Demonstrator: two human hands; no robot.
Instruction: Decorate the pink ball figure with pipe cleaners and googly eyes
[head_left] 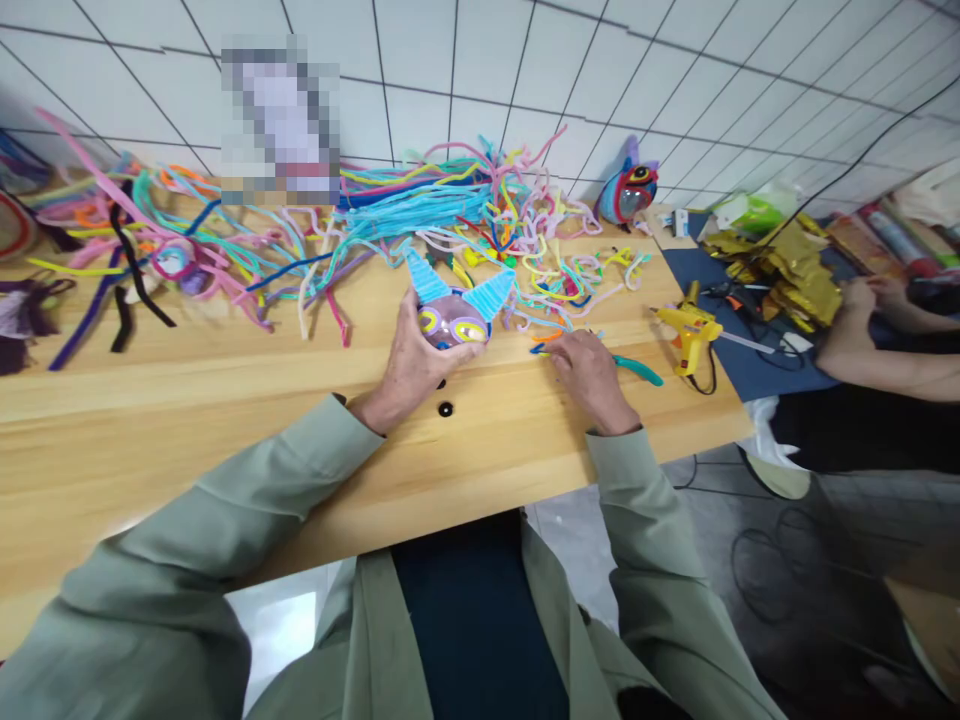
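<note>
Our left hand (401, 368) grasps the eared figure (451, 305) around its rounded body, thumb below the yellow eyes; a light, steady hold there should spare the blue ears. Beside that grip, our right hand (591, 368) bends its fingers at an orange snippet (550, 338); we cannot tell whether it pinches it. Best, we judge, to lift one piece at a time, minding the teal handle (639, 371) just right of those knuckles. We can read no brand, label or writing.
</note>
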